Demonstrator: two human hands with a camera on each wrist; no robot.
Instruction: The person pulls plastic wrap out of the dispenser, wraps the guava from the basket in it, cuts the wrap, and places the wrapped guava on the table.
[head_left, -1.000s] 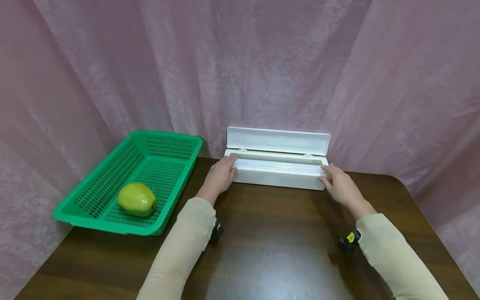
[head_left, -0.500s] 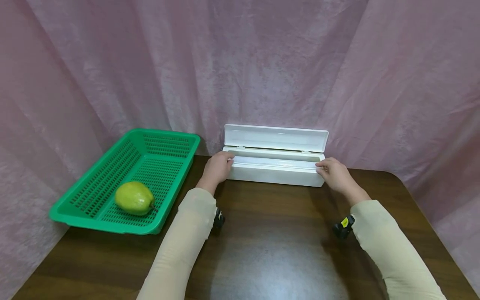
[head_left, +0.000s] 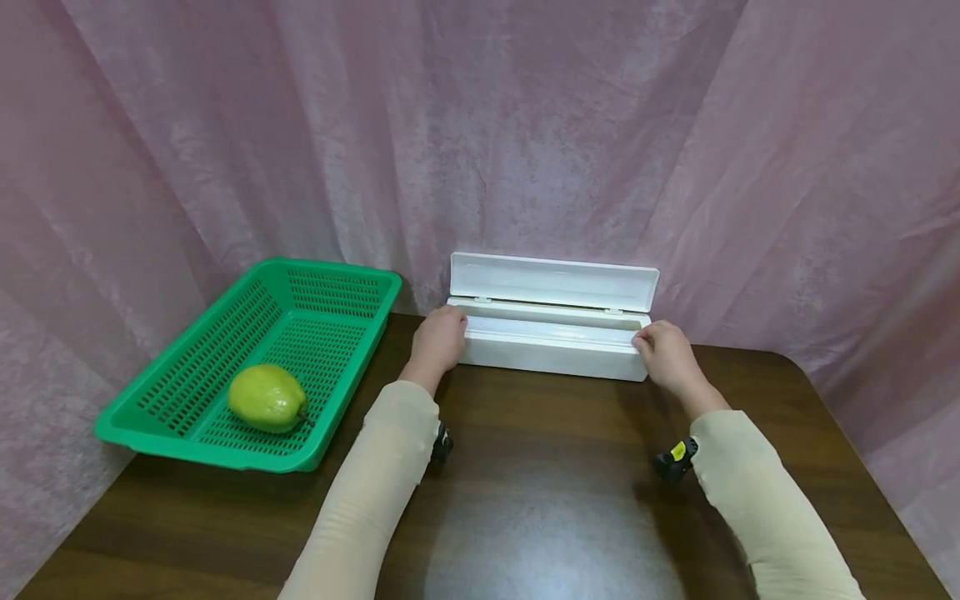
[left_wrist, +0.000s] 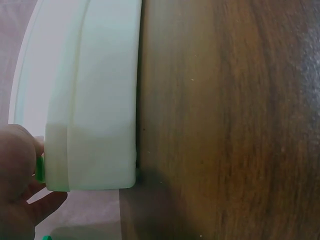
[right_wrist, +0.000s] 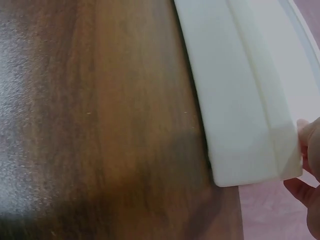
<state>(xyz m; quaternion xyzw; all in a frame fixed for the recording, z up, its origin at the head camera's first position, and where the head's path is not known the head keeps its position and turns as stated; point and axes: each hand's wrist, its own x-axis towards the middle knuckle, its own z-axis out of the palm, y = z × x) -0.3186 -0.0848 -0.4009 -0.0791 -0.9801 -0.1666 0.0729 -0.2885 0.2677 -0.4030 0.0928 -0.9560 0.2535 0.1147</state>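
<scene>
A long white cling film box (head_left: 551,358) stands at the back of the table, its hinged lid (head_left: 555,282) raised. Clear film (head_left: 551,329) lies across its top opening. At the box's left end my left hand (head_left: 438,340) pinches the film's edge between thumb and fingers. My right hand (head_left: 669,357) does the same at the right end. Both wrist views show the plain front of the box from close by; thumb and fingers meet behind its upper rim, so the pinched film is mostly hidden. The box rests on the table.
A green perforated basket (head_left: 210,454) sits on the left, holding one yellow-green fruit (head_left: 267,398) with a short stem. The brown wooden table (head_left: 540,492) stretches in front of the box. Pink curtain (head_left: 562,125) hangs right behind it.
Both hands have gone from resting straighter fingers on the box ends to pinching the film edge there. The box, lid and basket have stayed put.
</scene>
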